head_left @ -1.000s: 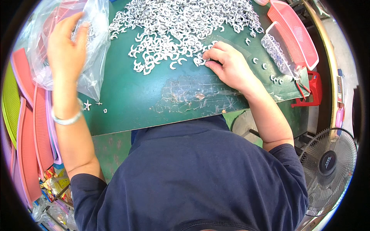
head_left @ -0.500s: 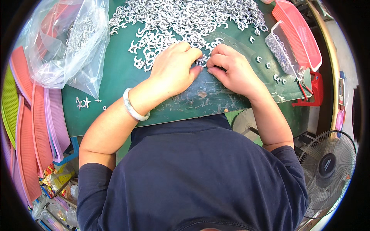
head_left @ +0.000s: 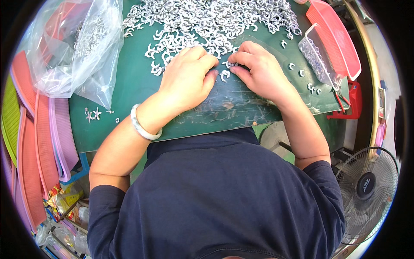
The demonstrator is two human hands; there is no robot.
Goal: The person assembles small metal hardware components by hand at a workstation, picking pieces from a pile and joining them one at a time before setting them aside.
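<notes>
A large pile of small silvery-white crescent pieces (head_left: 207, 23) covers the far middle of the green table (head_left: 142, 86). At its near edge my left hand (head_left: 189, 75) bends its fingers down, thumb close to the forefinger; anything between them is hidden. Across a small gap, my right hand (head_left: 258, 71) is closed, its thumb and fingertips pinching at a crescent piece (head_left: 231, 65). Between both hands, a few crescents (head_left: 224, 76) lie loose on the tabletop. A pale bangle (head_left: 142, 125) circles my left wrist.
A clear plastic bag (head_left: 82, 56) holding more pieces stands at far left, near several star-shaped pieces (head_left: 96, 113). At right are a white basket of pieces (head_left: 317, 58), a pink basket (head_left: 334, 39) and a few stray crescents (head_left: 301, 73). A fan (head_left: 366, 190) stands lower right.
My hands have drawn apart, the left one shifting left. The loose crescents between them now show more plainly.
</notes>
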